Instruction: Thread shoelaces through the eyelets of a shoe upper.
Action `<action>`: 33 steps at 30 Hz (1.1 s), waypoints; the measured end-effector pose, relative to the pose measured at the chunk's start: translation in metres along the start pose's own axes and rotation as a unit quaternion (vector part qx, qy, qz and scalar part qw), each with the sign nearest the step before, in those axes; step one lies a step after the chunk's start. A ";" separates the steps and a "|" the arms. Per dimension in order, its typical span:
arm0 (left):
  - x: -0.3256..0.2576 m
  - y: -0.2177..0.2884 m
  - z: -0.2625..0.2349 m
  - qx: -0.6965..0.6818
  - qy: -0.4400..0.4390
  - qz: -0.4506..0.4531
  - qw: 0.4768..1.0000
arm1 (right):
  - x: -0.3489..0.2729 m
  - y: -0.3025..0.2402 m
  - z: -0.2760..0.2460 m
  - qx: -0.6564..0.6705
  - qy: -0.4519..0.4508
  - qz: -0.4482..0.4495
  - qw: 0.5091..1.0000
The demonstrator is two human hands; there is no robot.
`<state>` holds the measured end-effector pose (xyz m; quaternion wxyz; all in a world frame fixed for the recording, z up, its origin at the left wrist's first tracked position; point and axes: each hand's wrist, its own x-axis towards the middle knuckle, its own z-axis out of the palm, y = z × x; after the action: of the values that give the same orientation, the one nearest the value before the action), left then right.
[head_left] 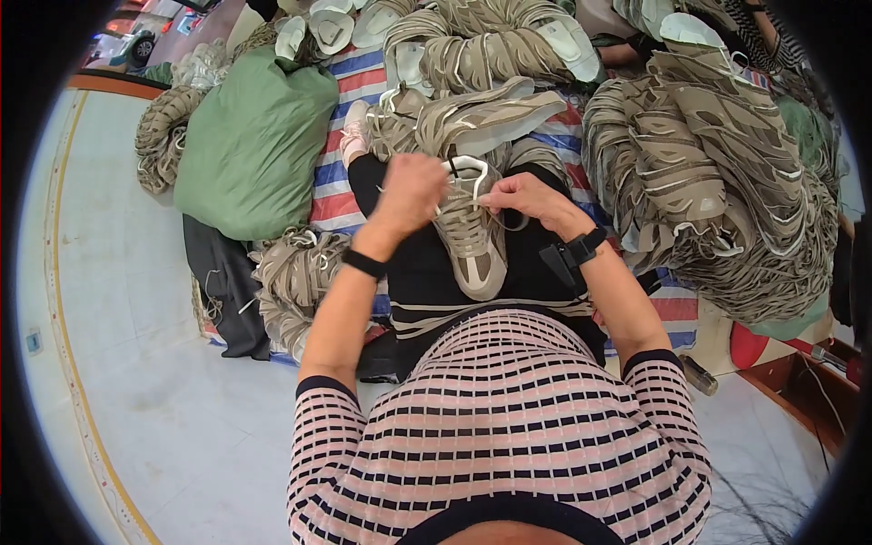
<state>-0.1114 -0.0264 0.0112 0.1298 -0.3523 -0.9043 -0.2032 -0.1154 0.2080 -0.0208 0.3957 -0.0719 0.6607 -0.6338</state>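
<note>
A beige-and-brown shoe upper [477, 250] lies over my black-clad lap, toe toward me, its pale collar at the far end. Thin lacing crosses its front. My left hand [413, 193] is closed beside the upper's left edge, near the collar; what its fingers hold is hidden. At the right edge my right hand [531, 200] pinches thumb and finger together on what looks like the shoelace. A thin loop of lace [520, 222] hangs below that hand. Dark bands are on both wrists.
Bundled shoe uppers are heaped at the right [708, 173], straight ahead [481, 59] and at the left [304, 282]. A full green sack [259, 145] stands at the left on a striped sheet [350, 91]. A brush-like tool [698, 374] lies at the lower right, near a wooden box [799, 391].
</note>
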 end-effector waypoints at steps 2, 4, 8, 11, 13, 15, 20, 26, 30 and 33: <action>-0.016 -0.031 -0.033 0.035 0.058 -0.023 0.997 | -0.008 -0.001 0.000 0.023 0.007 -0.005 1.000; -0.052 -0.060 -0.063 0.064 0.039 -0.112 0.991 | -0.012 0.005 0.003 0.050 -0.001 -0.007 0.999; -0.118 -0.074 -0.087 0.123 0.038 -0.233 0.964 | -0.019 0.006 0.021 0.106 -0.004 -0.013 0.994; -0.147 -0.069 -0.072 0.050 0.048 -0.327 0.942 | -0.025 0.001 0.024 0.123 -0.021 -0.020 0.992; -0.141 -0.050 -0.054 -0.021 0.081 -0.349 0.933 | -0.025 0.009 0.022 0.059 0.015 -0.063 0.996; -0.116 -0.013 -0.037 -0.040 0.105 -0.303 0.946 | -0.029 0.000 0.024 -0.062 0.047 -0.074 0.994; -0.070 0.038 -0.004 -0.051 0.019 -0.154 0.987 | -0.022 -0.010 0.036 -0.449 0.120 -0.256 0.848; -0.050 0.025 0.015 -0.073 0.036 -0.120 0.989 | -0.005 -0.011 0.030 -0.539 0.127 -0.274 0.786; -0.044 0.014 0.017 -0.178 0.047 -0.192 0.964 | 0.006 -0.002 0.013 -0.239 0.060 -0.154 0.957; -0.041 0.013 0.019 -0.211 0.018 -0.238 0.948 | 0.000 -0.002 0.004 0.008 0.000 -0.023 1.000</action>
<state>-0.0743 -0.0329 -0.0176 0.0162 -0.1421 -0.8959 -0.4205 -0.1138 0.2041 -0.0188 0.3814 -0.0834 0.6539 -0.6480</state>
